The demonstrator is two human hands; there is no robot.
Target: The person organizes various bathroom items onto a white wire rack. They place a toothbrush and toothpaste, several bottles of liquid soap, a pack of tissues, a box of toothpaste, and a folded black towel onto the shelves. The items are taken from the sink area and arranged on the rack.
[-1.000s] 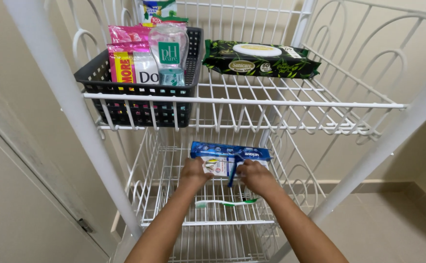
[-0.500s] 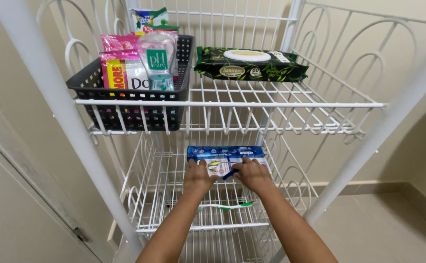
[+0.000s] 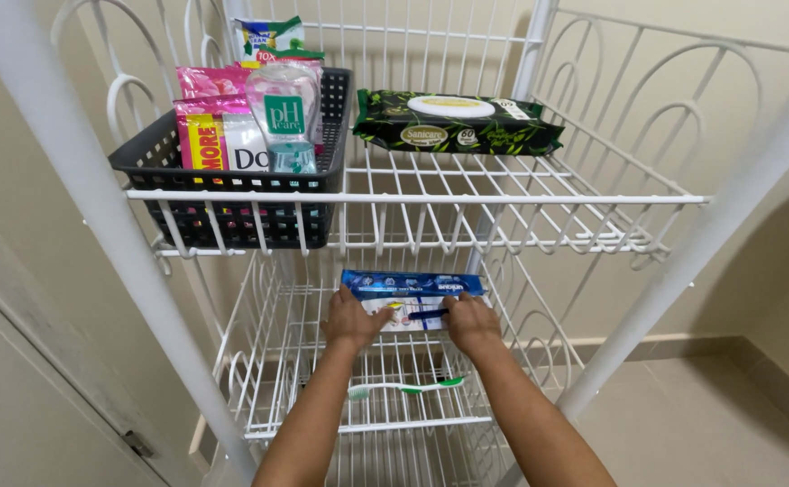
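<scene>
Both hands, left hand [image 3: 351, 322] and right hand [image 3: 469, 323], clasp the blue toothpaste box [image 3: 411, 289] over the lower wire shelf [image 3: 268, 361]; it could likely slip between the wires if released tilted.

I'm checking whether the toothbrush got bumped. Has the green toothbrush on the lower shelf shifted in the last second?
No. The green toothbrush lies on the same front wires of the lower shelf, below both hands.

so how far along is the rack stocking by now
Done, by the look of it: the black basket is packed and a wipes pack lies on the upper shelf. In hand: both hands, left hand and right hand, hold a blue box at the lower shelf. Left: a green toothbrush lies loose there.
</scene>
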